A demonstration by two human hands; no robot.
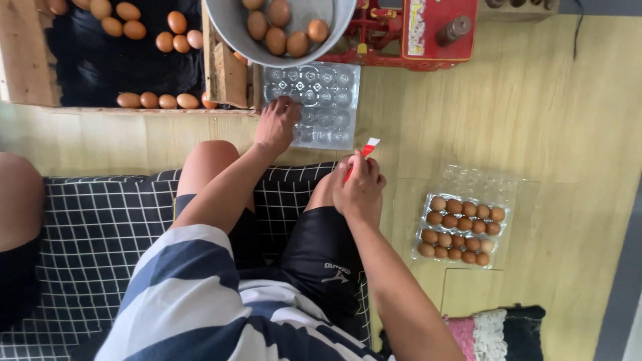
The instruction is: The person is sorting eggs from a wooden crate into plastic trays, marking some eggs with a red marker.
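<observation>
Left hand (277,124) rests on the near edge of the empty clear egg tray (326,100); metal bowl (281,27) of eggs overhangs just beyond it, wooden crate (231,77) blocks its left. Right hand (361,187): bare wood floor (468,113) open ahead and rightward, until the filled egg carton (463,227).

Left hand (277,124): arm extended forward, palm down, fingers spread and bent. Right hand (360,187): resting at the knee, fingers curled closed.
</observation>
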